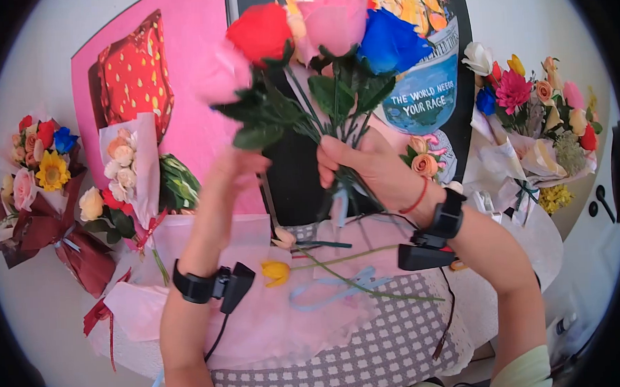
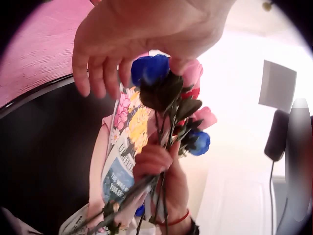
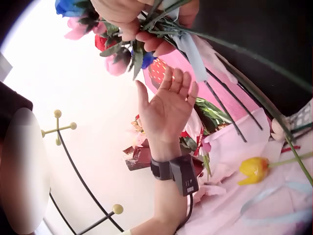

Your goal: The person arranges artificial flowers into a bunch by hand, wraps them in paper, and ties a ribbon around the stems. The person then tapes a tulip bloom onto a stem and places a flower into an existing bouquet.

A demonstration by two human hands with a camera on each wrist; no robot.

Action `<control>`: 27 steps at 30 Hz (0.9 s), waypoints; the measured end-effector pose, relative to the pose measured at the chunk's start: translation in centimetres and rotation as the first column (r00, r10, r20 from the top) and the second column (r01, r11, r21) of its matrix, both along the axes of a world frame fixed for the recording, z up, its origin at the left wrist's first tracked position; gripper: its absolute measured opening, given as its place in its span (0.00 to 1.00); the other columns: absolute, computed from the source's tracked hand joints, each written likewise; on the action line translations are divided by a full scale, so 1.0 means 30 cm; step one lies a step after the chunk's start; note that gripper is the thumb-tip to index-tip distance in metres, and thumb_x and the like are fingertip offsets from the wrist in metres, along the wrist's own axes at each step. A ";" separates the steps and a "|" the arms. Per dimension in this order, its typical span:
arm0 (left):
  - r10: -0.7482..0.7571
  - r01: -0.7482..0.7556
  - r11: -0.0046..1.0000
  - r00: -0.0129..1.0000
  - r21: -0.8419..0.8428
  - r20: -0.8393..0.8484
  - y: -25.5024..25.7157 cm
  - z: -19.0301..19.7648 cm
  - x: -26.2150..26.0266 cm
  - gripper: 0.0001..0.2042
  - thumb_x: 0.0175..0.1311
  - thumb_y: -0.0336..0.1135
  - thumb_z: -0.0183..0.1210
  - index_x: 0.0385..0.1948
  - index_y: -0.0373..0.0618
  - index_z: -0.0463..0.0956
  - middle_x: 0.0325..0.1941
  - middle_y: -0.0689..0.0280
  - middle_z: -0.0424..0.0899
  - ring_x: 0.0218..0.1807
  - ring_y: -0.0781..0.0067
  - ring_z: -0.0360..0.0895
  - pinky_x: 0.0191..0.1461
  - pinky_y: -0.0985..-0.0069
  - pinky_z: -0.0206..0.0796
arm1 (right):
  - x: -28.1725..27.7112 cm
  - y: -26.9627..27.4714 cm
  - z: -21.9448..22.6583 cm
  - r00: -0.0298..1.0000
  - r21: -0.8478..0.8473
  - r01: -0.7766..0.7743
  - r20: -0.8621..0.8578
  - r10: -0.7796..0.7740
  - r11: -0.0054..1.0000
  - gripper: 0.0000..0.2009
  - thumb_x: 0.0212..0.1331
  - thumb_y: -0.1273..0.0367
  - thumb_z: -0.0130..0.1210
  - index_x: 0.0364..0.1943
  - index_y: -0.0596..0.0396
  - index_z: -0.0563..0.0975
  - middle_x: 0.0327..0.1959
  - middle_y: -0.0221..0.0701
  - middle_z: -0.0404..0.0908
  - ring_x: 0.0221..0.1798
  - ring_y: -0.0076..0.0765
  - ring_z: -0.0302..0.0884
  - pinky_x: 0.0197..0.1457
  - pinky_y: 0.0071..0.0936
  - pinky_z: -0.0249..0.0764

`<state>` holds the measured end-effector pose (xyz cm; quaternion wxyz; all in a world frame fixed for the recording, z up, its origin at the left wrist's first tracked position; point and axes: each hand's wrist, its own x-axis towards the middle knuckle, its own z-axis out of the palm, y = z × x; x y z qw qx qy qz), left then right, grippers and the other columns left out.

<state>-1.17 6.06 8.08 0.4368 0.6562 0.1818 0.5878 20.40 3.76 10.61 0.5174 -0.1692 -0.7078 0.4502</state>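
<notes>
Gripping a gathered bunch of stems, the right hand (image 1: pixel 367 165) has its fingers curled round them below the leaves. The left hand (image 3: pixel 168 110), at 9 o'clock from it in the head view, is spread wide and holds nothing. The bunch (image 1: pixel 336 88) is upright above the right hand: a red rose (image 1: pixel 259 35) at 11 o'clock, a large pink rose (image 1: pixel 334 23) at 12 and a blue rose (image 1: pixel 393 41) between 12 and 1. Gathering is thus done for these stems. A light blue ribbon (image 3: pixel 194 58) hangs among them; whether it is tied cannot be told. The blooms are unwrapped. Farther out, on the worktop (image 1: pixel 399 331), a yellow tulip (image 1: pixel 275 272) lies loose between 7 and 8 o'clock, apart from the bunch, and pink sheets (image 1: pixel 260 327) are spread flat beyond it. Wrapping is complete, by appearance, on the burgundy-wrapped bouquet (image 1: pixel 66 239) between 8 and 9 o'clock and the pale-wrapped bouquet (image 1: pixel 543 157) at 3.

Comparison of views: the head view shows one blue bloom in the bunch, whereas both wrist views show a second (image 2: pixel 199 142). The right wrist view gives the left palm and separated fingers clearly, blurred in the head view; only the latter shows both wrapped bouquets whole.
</notes>
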 end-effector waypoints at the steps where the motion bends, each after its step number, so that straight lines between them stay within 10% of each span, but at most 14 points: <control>1: -0.052 0.053 0.999 0.993 0.006 -0.104 -0.010 -0.007 0.020 0.20 0.63 0.48 0.45 0.48 0.41 0.66 0.45 0.63 0.74 0.50 0.75 0.68 0.54 0.74 0.57 | -0.031 0.023 0.005 0.997 0.053 0.011 -0.076 -0.007 0.999 0.11 0.59 0.66 0.49 0.23 0.56 0.70 0.18 0.25 0.70 0.22 0.19 0.69 0.27 0.19 0.66; 7: -0.178 0.170 0.984 0.968 -0.059 -0.177 -0.039 0.001 0.066 0.18 0.59 0.34 0.55 0.49 0.38 0.64 0.45 0.67 0.72 0.49 0.82 0.66 0.52 0.83 0.58 | -0.171 0.078 -0.010 0.992 0.002 -0.028 -0.123 0.029 1.000 0.14 0.61 0.61 0.46 0.24 0.55 0.68 0.23 0.24 0.68 0.28 0.19 0.67 0.29 0.17 0.64; 9: -0.111 0.101 0.993 0.969 -0.056 -0.221 -0.033 -0.005 0.057 0.16 0.57 0.35 0.58 0.44 0.38 0.68 0.38 0.70 0.74 0.38 0.85 0.70 0.44 0.84 0.62 | -0.212 0.084 -0.037 0.979 0.094 0.009 -0.205 0.010 0.995 0.12 0.57 0.62 0.51 0.22 0.53 0.70 0.18 0.21 0.68 0.18 0.13 0.62 0.16 0.13 0.56; 27: -0.113 0.097 0.983 0.989 -0.153 -0.097 -0.027 -0.027 0.092 0.08 0.60 0.32 0.48 0.38 0.40 0.67 0.30 0.68 0.73 0.32 0.81 0.71 0.37 0.82 0.66 | -0.196 0.077 -0.029 0.997 -0.048 -0.056 -0.064 0.053 0.997 0.11 0.56 0.62 0.54 0.29 0.56 0.72 0.24 0.25 0.71 0.18 0.13 0.65 0.14 0.11 0.58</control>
